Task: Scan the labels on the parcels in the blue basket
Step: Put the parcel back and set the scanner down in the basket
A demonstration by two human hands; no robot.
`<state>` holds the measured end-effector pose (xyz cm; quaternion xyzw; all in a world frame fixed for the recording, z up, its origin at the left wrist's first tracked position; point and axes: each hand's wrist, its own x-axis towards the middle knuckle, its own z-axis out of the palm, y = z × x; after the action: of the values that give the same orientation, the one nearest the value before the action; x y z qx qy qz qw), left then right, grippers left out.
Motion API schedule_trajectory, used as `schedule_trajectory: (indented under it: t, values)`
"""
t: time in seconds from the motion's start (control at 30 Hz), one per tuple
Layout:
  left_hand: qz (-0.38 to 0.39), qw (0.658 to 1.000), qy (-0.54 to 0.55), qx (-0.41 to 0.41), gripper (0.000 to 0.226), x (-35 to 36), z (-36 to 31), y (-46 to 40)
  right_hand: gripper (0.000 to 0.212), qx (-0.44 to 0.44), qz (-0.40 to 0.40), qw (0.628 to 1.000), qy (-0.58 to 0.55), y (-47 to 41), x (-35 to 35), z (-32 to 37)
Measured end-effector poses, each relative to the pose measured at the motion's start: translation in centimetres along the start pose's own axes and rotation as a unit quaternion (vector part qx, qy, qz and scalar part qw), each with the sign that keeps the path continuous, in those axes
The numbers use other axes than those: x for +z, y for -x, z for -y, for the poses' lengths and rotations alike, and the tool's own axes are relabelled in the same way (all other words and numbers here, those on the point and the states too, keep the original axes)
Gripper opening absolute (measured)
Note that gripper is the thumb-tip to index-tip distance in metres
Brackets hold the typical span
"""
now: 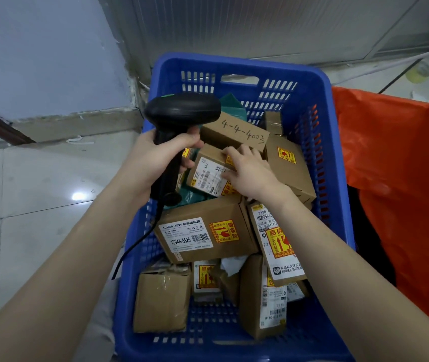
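Our left hand [156,155] grips the scanner [182,109] handle, head over the blue basket [310,82]. Our right hand [250,171] holds a small parcel [208,152] atop the pile, apparently tilting its label [209,176] toward the scanner.

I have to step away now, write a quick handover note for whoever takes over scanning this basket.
Left hand grips the black scanner by its handle, above the blue basket.
Right hand grips the small box, its white label turned up.
Parcels: those in view lie in the basket, among them the box marked 4-4-4003 and the 12V4A-5525 box.
Done: nothing shows which labels are already scanned.
Left: scan the small box, then work through the rest.
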<state>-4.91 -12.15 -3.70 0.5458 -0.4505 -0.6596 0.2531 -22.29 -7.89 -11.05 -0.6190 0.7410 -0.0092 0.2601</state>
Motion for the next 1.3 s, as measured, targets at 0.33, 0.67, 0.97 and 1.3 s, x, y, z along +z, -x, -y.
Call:
schedule_trajectory:
  t: [0.33,0.67,0.97,1.3]
  values:
    - [0.01,1.0,-0.002,-0.001,0.01,0.0,0.0,-0.2,0.054,0.02,0.028,0.999,-0.018,-0.8,1.3,-0.3]
    - [0.127,0.988,-0.083,-0.031,0.025,0.3,0.1,0.4,0.04,0.036,-0.167,0.905,-0.389,4.0,-5.9,2.1]
    - [0.317,0.925,-0.198,-0.067,0.034,2.2,0.8,2.3,0.066,-0.07,-0.044,0.95,-0.301,10.2,-6.4,2.3]
    - [0.318,0.8,-0.509,0.002,0.078,-0.2,4.3,2.7,0.032,0.095,-0.044,0.961,-0.256,13.1,-2.6,1.4]
